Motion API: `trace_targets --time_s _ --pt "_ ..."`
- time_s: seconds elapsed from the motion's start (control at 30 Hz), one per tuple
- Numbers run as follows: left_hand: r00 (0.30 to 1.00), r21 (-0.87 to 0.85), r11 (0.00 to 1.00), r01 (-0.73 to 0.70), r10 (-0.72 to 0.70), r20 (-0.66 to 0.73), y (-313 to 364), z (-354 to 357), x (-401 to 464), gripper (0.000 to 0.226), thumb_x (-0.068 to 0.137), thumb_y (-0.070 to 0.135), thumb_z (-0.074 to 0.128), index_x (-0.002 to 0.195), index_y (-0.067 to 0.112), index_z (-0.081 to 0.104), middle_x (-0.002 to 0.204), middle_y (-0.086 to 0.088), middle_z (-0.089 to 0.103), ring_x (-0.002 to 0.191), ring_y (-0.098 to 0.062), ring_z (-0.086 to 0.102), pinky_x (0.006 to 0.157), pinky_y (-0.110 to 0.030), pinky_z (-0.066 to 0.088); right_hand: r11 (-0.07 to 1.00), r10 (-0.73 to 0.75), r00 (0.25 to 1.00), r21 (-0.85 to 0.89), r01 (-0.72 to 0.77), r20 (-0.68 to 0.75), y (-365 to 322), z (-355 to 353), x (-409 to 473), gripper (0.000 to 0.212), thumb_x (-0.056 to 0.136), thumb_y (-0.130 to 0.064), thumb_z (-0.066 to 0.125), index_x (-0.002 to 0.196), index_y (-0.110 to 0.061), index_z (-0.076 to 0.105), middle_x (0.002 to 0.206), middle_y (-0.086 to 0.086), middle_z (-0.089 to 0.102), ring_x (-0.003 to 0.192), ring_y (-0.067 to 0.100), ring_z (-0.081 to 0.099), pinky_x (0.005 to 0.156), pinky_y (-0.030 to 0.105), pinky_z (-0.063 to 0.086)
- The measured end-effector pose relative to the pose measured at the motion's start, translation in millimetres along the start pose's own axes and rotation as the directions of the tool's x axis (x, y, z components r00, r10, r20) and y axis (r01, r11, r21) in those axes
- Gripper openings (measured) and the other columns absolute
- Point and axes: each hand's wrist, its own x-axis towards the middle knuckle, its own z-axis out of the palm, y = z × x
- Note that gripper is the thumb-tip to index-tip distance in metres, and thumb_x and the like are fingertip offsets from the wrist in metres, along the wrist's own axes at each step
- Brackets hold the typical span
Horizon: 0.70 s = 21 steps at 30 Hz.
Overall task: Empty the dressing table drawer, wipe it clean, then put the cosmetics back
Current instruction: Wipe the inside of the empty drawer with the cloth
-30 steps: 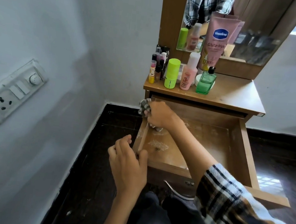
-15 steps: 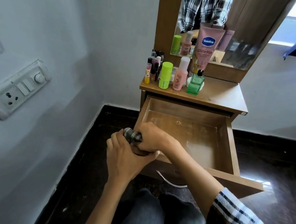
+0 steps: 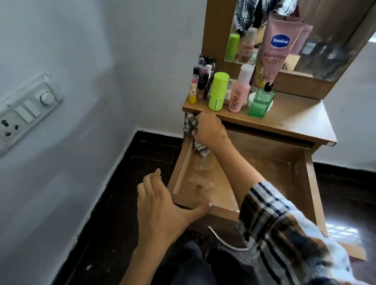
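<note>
The wooden drawer (image 3: 313, 178) of the dressing table is pulled out and holds no cosmetics; pale dusty smears (image 3: 200, 180) mark its floor near the left side. My right hand (image 3: 209, 130) grips a checked cloth (image 3: 191, 125) at the drawer's far left corner, under the tabletop edge. My left hand (image 3: 164, 207) rests on the drawer's front left corner, thumb along the front rim, fingers spread. The cosmetics stand on the tabletop (image 3: 300, 119): a lime green bottle (image 3: 218, 91), a pink bottle (image 3: 239, 94), a green glass bottle (image 3: 261, 103), a pink Vaseline tube (image 3: 277, 47) and several small lip products (image 3: 200, 81).
A mirror (image 3: 320, 40) rises behind the tabletop. The white wall with a switch and socket panel (image 3: 16, 115) runs close on the left. Dark floor (image 3: 129, 205) lies around the table. My knees (image 3: 191, 277) are just below the drawer front and its metal handle (image 3: 225, 241).
My right hand moved the cloth from the drawer's front left corner back to its far left corner. My left hand released its grip and now lies spread on the front corner.
</note>
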Motion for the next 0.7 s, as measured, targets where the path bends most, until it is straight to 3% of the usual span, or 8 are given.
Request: trace_targets --time_s 0.13,0.27,0.4,0.57,0.7 --pt "1.0 0.004 1.0 0.002 -0.002 0.005 -2.1 0.6 0.9 0.139 0.038 0.096 0.035 0.141 0.003 0.026 0.136 -0.005 0.036 0.12 -0.017 0.032 0.095 -0.029 0.037 0.995 0.042 0.997 -0.089 -0.048 -0.06 -6.0 5.7 6.5 0.027 0.096 -0.007 0.046 0.122 -0.006 0.057 0.125 0.013 0.057 0.116 0.03 0.056 0.088 0.037 0.049" --pt "0.999 -0.014 1.0 0.011 -0.01 0.036 -1.3 -0.2 1.4 0.142 0.035 0.097 0.032 0.143 0.004 0.023 0.137 -0.003 0.033 0.122 -0.016 0.028 0.096 -0.028 0.035 0.994 0.034 0.999 -0.099 -0.035 -0.015 -13.8 -0.4 -8.2 0.028 0.096 -0.008 0.048 0.122 -0.005 0.057 0.124 0.013 0.058 0.114 0.028 0.058 0.086 0.034 0.05" --pt "0.998 -0.02 1.0 0.015 -0.014 0.056 0.9 -3.5 2.0 0.144 0.034 0.094 0.037 0.143 0.002 0.02 0.14 -0.005 0.031 0.125 -0.02 0.028 0.099 -0.032 0.035 0.982 -0.089 0.993 -0.159 0.1 0.072 -28.0 -2.8 -58.5 0.021 0.094 -0.011 0.052 0.112 -0.004 0.061 0.112 0.012 0.064 0.1 0.025 0.064 0.076 0.03 0.051" --pt "0.997 -0.005 0.999 -0.036 0.036 0.064 -1.6 -7.0 1.8 0.128 0.039 0.081 0.053 0.139 0.004 0.03 0.136 -0.011 0.039 0.123 -0.025 0.035 0.1 -0.032 0.033 0.939 -0.301 0.922 -0.092 0.331 0.245 -38.6 -8.2 -120.2 0.023 0.086 -0.011 0.059 0.109 -0.006 0.059 0.108 0.011 0.063 0.099 0.027 0.062 0.074 0.032 0.048" --pt "0.996 -0.013 0.999 -0.046 0.047 0.075 -0.3 -9.5 1.5 0.117 0.044 0.076 0.055 0.137 0.009 0.033 0.13 -0.008 0.042 0.118 -0.024 0.037 0.097 -0.032 0.034 0.952 -0.293 0.933 -0.022 0.304 0.207 -36.8 -10.1 -121.9 0.021 0.08 -0.012 0.063 0.1 -0.007 0.06 0.097 0.01 0.063 0.09 0.028 0.062 0.064 0.03 0.044"
